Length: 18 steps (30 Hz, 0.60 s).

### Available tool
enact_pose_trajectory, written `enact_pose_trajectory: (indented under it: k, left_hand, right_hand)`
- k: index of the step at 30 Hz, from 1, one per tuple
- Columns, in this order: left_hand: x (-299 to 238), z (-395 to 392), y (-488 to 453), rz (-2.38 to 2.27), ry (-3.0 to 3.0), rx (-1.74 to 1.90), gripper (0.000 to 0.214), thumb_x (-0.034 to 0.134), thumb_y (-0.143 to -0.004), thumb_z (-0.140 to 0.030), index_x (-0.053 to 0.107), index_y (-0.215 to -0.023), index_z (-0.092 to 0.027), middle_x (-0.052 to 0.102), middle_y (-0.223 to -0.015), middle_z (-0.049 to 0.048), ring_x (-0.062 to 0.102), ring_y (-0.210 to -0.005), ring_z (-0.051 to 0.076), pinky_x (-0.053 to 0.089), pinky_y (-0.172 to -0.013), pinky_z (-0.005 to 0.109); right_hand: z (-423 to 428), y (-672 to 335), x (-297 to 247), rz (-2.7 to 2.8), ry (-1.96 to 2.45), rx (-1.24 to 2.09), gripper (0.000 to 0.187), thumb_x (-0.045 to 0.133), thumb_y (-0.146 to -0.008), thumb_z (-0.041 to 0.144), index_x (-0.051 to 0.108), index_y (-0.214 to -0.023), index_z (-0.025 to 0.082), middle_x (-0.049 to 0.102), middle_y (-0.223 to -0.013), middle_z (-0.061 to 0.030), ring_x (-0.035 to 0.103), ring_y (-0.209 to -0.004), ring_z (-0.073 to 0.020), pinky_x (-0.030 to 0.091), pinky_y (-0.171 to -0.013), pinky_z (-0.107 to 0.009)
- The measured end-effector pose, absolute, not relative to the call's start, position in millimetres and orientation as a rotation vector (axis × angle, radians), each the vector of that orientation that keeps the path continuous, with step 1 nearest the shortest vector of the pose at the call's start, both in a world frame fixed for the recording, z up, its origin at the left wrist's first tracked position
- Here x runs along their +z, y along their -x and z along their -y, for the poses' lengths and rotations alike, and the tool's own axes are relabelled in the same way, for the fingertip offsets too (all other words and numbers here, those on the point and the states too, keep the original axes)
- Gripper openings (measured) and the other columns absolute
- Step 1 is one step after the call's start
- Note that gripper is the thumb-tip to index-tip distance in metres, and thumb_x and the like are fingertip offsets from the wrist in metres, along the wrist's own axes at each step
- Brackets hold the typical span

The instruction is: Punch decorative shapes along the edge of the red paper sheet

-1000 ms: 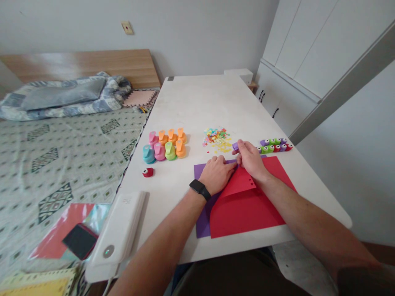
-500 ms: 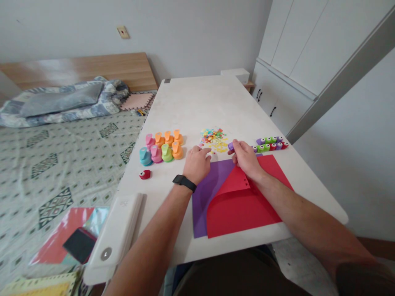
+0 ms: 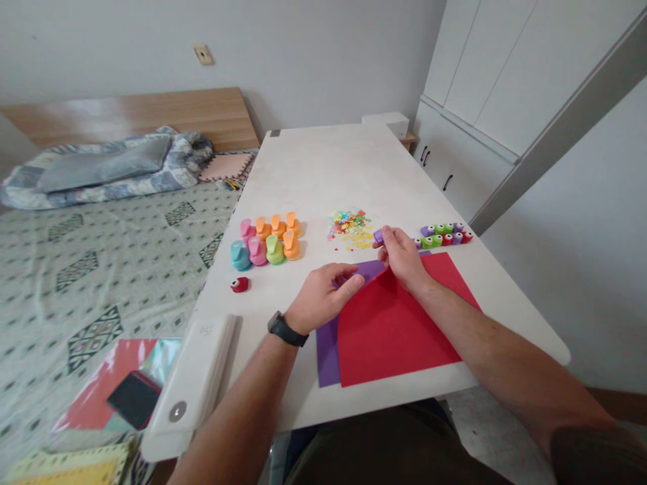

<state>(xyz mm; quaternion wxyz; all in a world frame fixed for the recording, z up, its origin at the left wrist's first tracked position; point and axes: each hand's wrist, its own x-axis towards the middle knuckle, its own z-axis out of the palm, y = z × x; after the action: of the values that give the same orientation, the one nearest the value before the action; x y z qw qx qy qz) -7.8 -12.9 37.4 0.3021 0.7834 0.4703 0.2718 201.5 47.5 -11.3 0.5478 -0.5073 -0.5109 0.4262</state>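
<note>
My right hand (image 3: 400,254) is closed round a small purple paper punch (image 3: 379,236), just past the far edge of the sheets. Beneath that hand a red sheet of paper (image 3: 404,330) lies over a purple sheet (image 3: 328,357), its far-left corner lifted toward my fingers. My left hand (image 3: 328,289), thumb and fingers apart, hovers over the purple sheet beside the red sheet's left edge; whether the thumb touches the paper I cannot tell. Beyond both hands is a scatter of small coloured paper cut-outs (image 3: 351,222), with yellow ones nearest.
Several larger coloured punches (image 3: 274,249) stand at left, with a small red punch (image 3: 239,284) in front. Rows of small punches (image 3: 445,236) are at right. A long white device (image 3: 195,384) lies along the white table's (image 3: 333,162) left edge.
My left hand has moved back toward me from the cut-outs, turning its thumb toward the red sheet. The red sheet's folded corner has dropped flatter. My right hand keeps the punch nearly in place.
</note>
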Motion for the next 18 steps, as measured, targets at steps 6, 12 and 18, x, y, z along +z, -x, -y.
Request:
enact_pose_trajectory:
  k: [6,12,18]
  left_hand:
    - [25.6,17.8,12.9,-1.324,-1.924,0.713,0.043,0.061,-0.090,-0.057,0.075,-0.091,-0.016,0.072,-0.076,0.0018,0.061,-0.067,0.016,0.045,-0.058,0.024]
    - [13.5,11.9,17.2,-1.339,-1.816,0.738,0.041,0.056,-0.092,-0.053,0.071,-0.079,-0.017,0.069,-0.070,-0.0001,0.057,-0.062,0.014,0.042,-0.053,0.023]
    - [9.5,8.5,20.3,-1.344,-1.767,0.743,0.039,0.059,-0.090,-0.052,0.070,-0.077,-0.017,0.067,-0.067,-0.0005,0.057,-0.061,0.015,0.044,-0.054,0.024]
  right_hand:
    - [-48.6,-200.6,-10.1,1.233,1.141,0.892,0.047,0.051,-0.095,0.067,0.061,-0.103,0.023,0.068,-0.092,-0.0041,0.061,-0.075,-0.0149,0.049,-0.064,-0.028]
    - [-47.3,-198.3,-8.0,1.261,1.122,0.914,0.042,0.057,-0.094,0.063,0.061,-0.107,0.023,0.068,-0.095,-0.0047,0.061,-0.077,-0.0157,0.049,-0.068,-0.030]
    - [-45.6,-196.3,-8.3,1.338,1.107,0.940,0.045,0.058,-0.094,0.063,0.064,-0.115,0.024,0.067,-0.094,-0.0035,0.060,-0.078,-0.0159,0.049,-0.066,-0.028]
